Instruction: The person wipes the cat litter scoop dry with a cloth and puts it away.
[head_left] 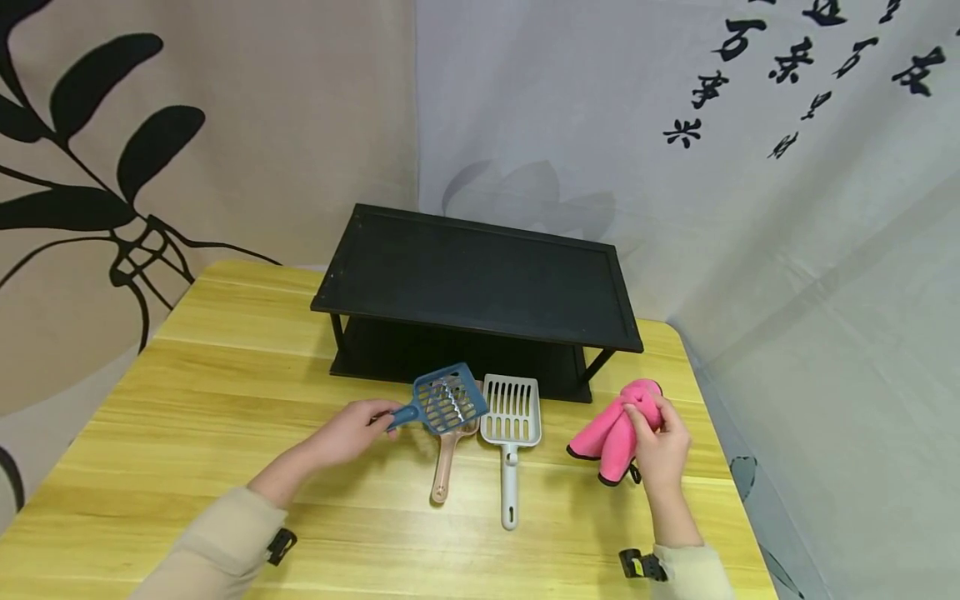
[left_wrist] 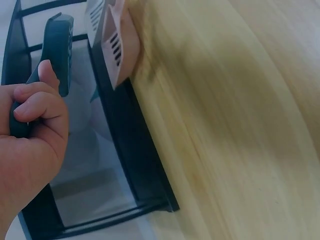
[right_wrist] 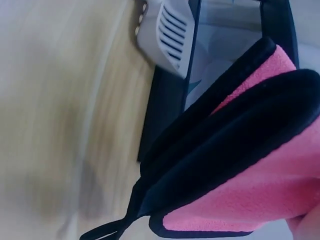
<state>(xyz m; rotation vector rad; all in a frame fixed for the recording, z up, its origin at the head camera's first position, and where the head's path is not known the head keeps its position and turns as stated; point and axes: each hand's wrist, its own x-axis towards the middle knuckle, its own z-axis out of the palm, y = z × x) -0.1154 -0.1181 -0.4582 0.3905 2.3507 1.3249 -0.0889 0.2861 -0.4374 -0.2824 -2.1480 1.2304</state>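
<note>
My left hand [head_left: 352,431] grips the handle of a blue slotted litter scoop [head_left: 452,398], held up off the table. In the left wrist view, the fingers of the left hand [left_wrist: 40,115] curl round that handle. The blue scoop overlaps a pinkish-beige litter scoop [head_left: 444,471] lying on the table. Beside it lies a grey-white litter scoop [head_left: 510,483], its head toward the rack. At the right, my right hand [head_left: 662,446] pinches a bunched pink cloth [head_left: 617,442] with black edging. A black loop hangs from the pink cloth [right_wrist: 250,200] in the right wrist view.
A black two-tier rack [head_left: 480,271] stands at the back of the wooden table [head_left: 247,375], behind the scoops. Printed curtains [head_left: 540,100] hang close behind the table and along its right side.
</note>
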